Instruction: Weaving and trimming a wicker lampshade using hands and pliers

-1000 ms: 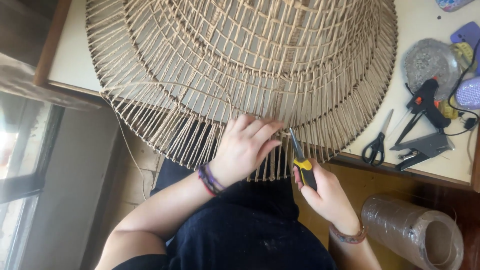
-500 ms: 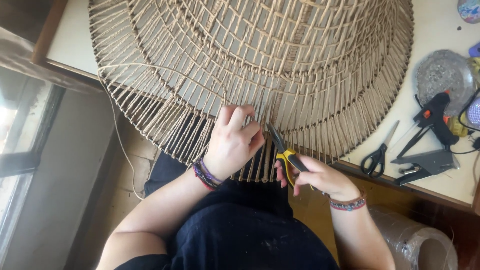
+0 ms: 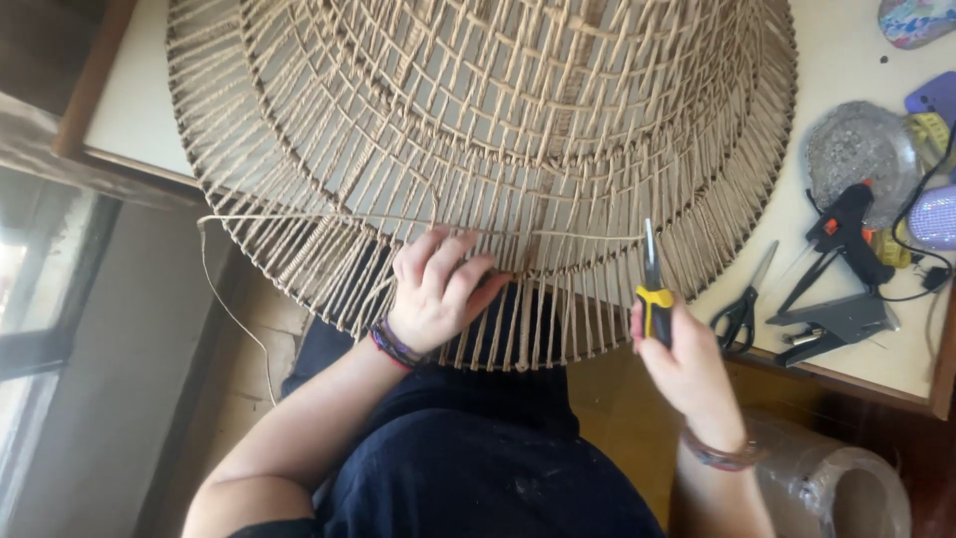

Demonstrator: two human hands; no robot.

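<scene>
Pale tabletop [image 3: 129,120] runs across the far part of the view, with a window [image 3: 40,299] off to the left and a wooden floor below. Spread over the table and hanging past its near edge into the person's lap is a large woven lampshade frame [image 3: 478,130], its spokes wrapped in tan paper cord. Rows of weaving cover the far, inner part closely; the outer band near the person has only spaced rows, and the spoke ends at the near rim stand bare, so by my reading the inner work is done and the outer rim is left to fill. A loose cord [image 3: 329,221] runs along the current row from the left edge toward the tool, with a tail dangling down at the left.

Left hand [image 3: 433,294] lies on the near spokes with fingers curled and pressed together, pinning the cord against them. Right hand [image 3: 682,359] is closed round the yellow handle of a pair of pliers [image 3: 652,284], whose tip points up at the row just right of the left hand; whether the tip grips the cord I cannot tell.

On the right of the table lie scissors [image 3: 742,309], a black glue gun [image 3: 846,229] and a grey stapler [image 3: 832,321], well apart from both hands
</scene>
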